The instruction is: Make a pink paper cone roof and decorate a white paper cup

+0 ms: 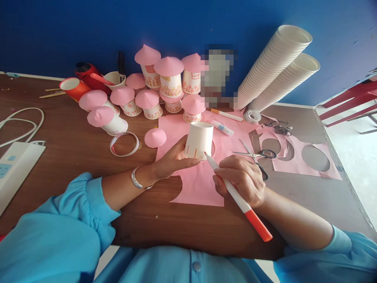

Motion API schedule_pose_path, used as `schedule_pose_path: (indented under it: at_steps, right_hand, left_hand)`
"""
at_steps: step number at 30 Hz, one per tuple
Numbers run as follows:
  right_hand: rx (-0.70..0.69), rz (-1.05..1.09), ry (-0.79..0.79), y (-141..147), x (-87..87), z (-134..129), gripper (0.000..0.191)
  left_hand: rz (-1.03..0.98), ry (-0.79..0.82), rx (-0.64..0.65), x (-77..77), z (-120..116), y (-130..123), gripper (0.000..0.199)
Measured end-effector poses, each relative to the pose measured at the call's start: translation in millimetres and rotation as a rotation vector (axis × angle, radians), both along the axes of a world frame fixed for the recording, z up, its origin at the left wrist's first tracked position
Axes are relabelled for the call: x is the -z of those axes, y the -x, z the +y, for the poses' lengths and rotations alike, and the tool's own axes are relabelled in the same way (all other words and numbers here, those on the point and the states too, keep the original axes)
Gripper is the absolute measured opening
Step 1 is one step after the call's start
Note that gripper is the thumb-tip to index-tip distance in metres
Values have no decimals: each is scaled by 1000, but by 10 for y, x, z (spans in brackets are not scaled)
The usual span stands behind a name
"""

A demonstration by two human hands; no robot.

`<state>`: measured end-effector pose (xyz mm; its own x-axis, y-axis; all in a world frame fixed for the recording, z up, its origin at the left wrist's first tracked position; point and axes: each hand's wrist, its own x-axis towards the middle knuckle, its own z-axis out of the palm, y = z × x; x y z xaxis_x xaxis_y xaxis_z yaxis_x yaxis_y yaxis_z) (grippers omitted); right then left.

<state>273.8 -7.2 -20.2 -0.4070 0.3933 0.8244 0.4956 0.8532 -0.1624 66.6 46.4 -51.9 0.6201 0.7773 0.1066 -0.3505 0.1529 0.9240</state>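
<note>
My left hand [173, 159] is wrapped round a white paper cup [199, 137], which is held upside down above the pink paper. A few short orange-brown strokes run along the cup's lower edge. In my right hand [243, 179] is a white marker [235, 193] with an orange end, its tip at the cup's lower right side. Pink paper sheets [203, 188] with cut-out curves lie beneath both hands. Left of the cup sits a loose pink paper cone [155, 137]. Scissors [255, 154] lie just beyond my right hand.
Several decorated cups with pink cone roofs [169, 67] stand at the back. Two tall cup stacks [273, 59] lean against the blue wall. A tape roll [252, 116], a glue stick [223, 127], a cut cup ring [124, 144] and a power strip [17, 169] lie about the table.
</note>
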Motion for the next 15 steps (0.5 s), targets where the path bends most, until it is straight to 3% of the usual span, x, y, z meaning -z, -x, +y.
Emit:
schedule_pose_path:
  at_steps: [15]
  right_hand:
    - [35,-32,28,2,-46,-9,16]
  left_hand:
    - [64,8,-26,-30,-5,8,39]
